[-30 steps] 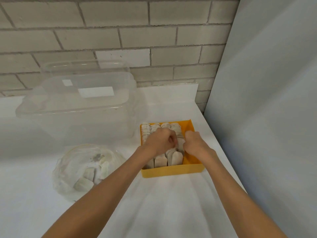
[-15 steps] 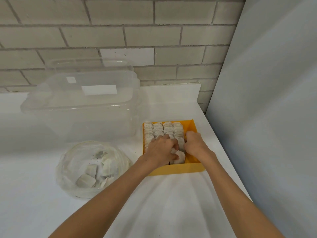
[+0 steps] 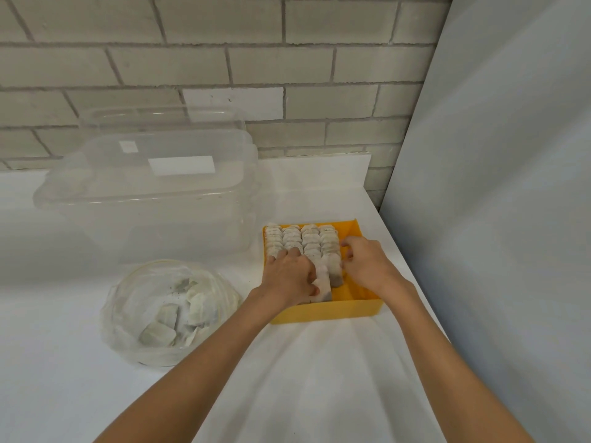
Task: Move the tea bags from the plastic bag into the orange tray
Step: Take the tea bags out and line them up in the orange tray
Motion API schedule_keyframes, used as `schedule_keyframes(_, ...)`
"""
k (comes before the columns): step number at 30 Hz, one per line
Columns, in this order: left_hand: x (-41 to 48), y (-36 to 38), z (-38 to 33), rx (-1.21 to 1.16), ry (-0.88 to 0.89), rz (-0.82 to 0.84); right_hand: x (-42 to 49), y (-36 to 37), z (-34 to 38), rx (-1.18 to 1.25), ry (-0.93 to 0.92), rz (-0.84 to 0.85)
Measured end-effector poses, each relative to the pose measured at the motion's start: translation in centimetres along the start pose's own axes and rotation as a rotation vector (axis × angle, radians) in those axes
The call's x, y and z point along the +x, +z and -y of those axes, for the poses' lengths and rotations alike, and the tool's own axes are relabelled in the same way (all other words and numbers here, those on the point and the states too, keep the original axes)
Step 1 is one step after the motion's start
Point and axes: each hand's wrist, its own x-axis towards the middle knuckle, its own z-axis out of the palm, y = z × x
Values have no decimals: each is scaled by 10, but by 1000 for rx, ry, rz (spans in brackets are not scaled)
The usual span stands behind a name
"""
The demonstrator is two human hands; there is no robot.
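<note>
table: tray near right edge | tea bags in rows in tray's far-left part | left hand and right hand in tray, side by side | plastic bag left of tray | clear storage box behind bag | brick wall behind table | panel right

Rear wall: pale grey-beige brick, mortar joints visible, one whiter brick near centre. White surface butts against its base. Plain light-grey panel stands along the right side, meeting wall and surface. Lighting soft, even
</note>
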Motion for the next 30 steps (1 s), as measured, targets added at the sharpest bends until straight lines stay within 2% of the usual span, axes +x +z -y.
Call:
schedule_keyframes(4, -1, 2, 1, 4, -19, 13, -1, 0, -3, 24, -14, -6)
schedule_keyframes(10, -5, 3, 4, -115, -33, -88, -6, -8, -1, 45, -64, -59)
schedule_keyframes(13, -16, -7, 14, -230, -21, -114, -16, -14, 10, 56, -116, -99)
schedule_keyframes(17, -49, -32, 43, -496, 22, -124, -35, -11, 46, 134, -238, -113)
schedule_keyframes(20, -86, -52, 78, -647, -38, -156, -48, 9, 84, 196, -317, -29)
schedule_keyframes(23, -120, -60, 116, -702, -134, -224, -59, 42, 120, 288, -410, 115)
schedule_keyframes(26, -139, -53, 148, -632, -209, -185, -63, 78, 151, 259, -490, 226)
schedule_keyframes(30, -146, -28, 183, -456, -216, -93, -54, 128, 169, 103, -502, 278)
